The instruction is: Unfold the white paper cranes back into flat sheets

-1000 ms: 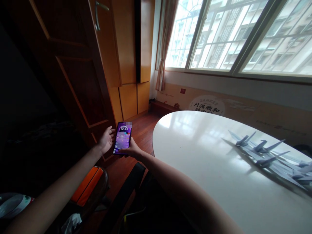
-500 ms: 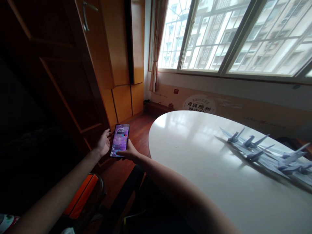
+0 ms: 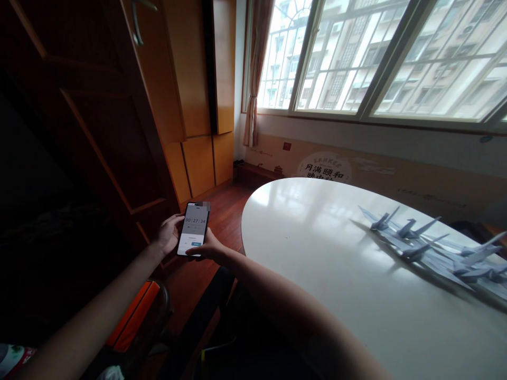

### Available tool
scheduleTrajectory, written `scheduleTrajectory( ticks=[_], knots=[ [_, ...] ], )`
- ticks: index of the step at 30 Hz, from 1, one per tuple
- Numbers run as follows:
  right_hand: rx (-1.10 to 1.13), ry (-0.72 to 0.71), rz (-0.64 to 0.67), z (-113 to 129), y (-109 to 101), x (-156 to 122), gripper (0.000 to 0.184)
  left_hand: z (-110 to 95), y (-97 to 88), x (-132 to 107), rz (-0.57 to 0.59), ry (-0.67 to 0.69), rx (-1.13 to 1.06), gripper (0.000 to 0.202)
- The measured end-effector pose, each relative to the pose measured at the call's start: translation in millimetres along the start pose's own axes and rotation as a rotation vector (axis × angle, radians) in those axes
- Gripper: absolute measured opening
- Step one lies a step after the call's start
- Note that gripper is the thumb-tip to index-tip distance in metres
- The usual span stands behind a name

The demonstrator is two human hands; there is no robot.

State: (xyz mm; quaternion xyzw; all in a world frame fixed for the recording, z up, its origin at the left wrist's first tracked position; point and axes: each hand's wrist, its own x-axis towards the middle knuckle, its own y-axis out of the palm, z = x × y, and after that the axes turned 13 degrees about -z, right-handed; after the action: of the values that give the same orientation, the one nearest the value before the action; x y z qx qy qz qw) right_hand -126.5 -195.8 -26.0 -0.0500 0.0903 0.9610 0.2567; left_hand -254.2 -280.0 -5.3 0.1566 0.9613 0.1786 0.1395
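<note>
We hold the phone (image 3: pixel 194 229) left of the worktop (image 3: pixel 317 253), its long axis pointing away from us, screen towards us. Our left hand (image 3: pixel 168 234) curls round its edge. Our right hand (image 3: pixel 208 247) grips its bottom, thumb seemingly on the glass.

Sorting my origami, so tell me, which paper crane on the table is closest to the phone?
The leftmost crane, at the row's end nearest the phone; the other cranes trail off rightward along the white table.

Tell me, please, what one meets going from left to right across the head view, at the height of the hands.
Wooden door → left hand → phone → right hand → white table → paper cranes.
</note>
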Motion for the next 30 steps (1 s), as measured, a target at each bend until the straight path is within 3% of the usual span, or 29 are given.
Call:
scheduleTrajectory(
  ticks=[5, 13, 17, 21, 30],
  knots=[
    [-0.019, -0.015, 0.017, 1.0, -0.2, -0.1, 0.089, 1.3, 1.0, 2.7, -0.005, 0.011, -0.011, 0.008],
    [-0.022, -0.032, -0.005, -0.4, 3.2, 0.9, 0.056, -1.9, 0.2, 4.9, 0.003, 0.019, 0.008, 0.008],
    [-0.016, -0.035, 0.016, 0.7, 2.8, -0.8, 0.059, -3.2, 0.8, 1.8, 0.039, -0.003, 0.019, 0.006],
    [0.019, -0.030, 0.065, 1.4, 1.1, -2.5, 0.068, -0.1, 0.0, 1.9, 0.077, 0.020, 0.048, 0.018],
    [-0.012, 0.014, 0.055, 4.4, 1.2, -4.8, 0.070, 2.0, 2.4, 5.2, -0.006, 0.087, 0.074, 0.029]
  ],
)
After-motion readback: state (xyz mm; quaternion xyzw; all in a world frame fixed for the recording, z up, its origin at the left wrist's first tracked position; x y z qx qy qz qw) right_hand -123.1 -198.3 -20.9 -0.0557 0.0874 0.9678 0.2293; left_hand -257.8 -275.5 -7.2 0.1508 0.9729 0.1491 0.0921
